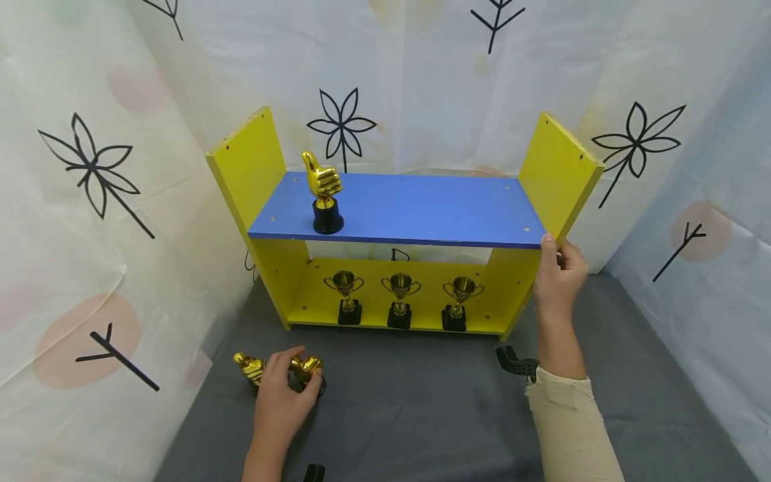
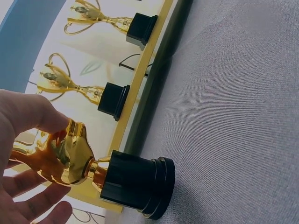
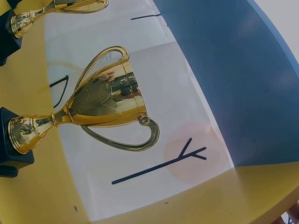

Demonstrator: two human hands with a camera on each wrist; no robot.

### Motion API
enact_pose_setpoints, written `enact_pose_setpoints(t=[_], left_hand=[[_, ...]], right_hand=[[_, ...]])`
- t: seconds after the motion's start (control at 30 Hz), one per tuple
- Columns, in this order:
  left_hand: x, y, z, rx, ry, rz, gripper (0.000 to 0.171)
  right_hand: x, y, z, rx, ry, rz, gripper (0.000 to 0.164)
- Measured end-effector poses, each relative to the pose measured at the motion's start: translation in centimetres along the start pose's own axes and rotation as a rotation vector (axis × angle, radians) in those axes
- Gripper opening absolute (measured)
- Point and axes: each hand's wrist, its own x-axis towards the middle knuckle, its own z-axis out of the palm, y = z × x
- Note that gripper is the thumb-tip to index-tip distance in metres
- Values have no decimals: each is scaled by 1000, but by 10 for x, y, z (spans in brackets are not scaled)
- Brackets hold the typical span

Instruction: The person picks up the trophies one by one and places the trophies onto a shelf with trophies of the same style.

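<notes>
On the grey cloth stands a gold thumbs-up trophy (image 2: 77, 156) with a round black base. My left hand (image 1: 282, 398) holds its gold top, thumb on one side and fingers around the other. Another gold trophy (image 1: 249, 365) is just left of that hand, partly hidden by it. My right hand (image 1: 559, 273) grips the right yellow side panel (image 1: 557, 171) of the shelf, thumb at the front corner of the blue board (image 1: 421, 207). A matching thumbs-up trophy (image 1: 325, 191) stands upright on the blue board's left part.
Three gold cup trophies, among them the right one (image 3: 107, 95), stand in a row on the lower yellow board (image 1: 427, 326). Patterned white cloth (image 1: 434, 80) hangs behind and beside the shelf. Grey cloth (image 1: 409, 408) covers the surface in front.
</notes>
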Motion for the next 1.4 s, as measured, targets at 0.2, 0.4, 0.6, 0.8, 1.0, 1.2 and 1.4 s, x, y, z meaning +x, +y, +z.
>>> enact_pose_setpoints(t=[0.2,0.4,0.6,0.8,1.0,1.2,1.4], left_hand=[[0,-1,1,-35,-15,8,52],[-1,0,2,-44,5,33,57],[0,0,5,-24,55,52,62],[0,0,7,-11,58,40,62],[0,-1,8,-13,55,23,60],[0,1,9,-21,58,32,56],[2,1,8,-47,35,45,56]], right_hand=[[-1,0,0,-9,0,-4,39],[0,0,1,-10,9,-19,36],[0,0,0,5,9,-29,36],[0,1,0,6,8,-27,38],[0,0,0,12,4,-21,37],[0,0,-1,2,5,-11,40],[0,1,0,-3,6,-2,42]])
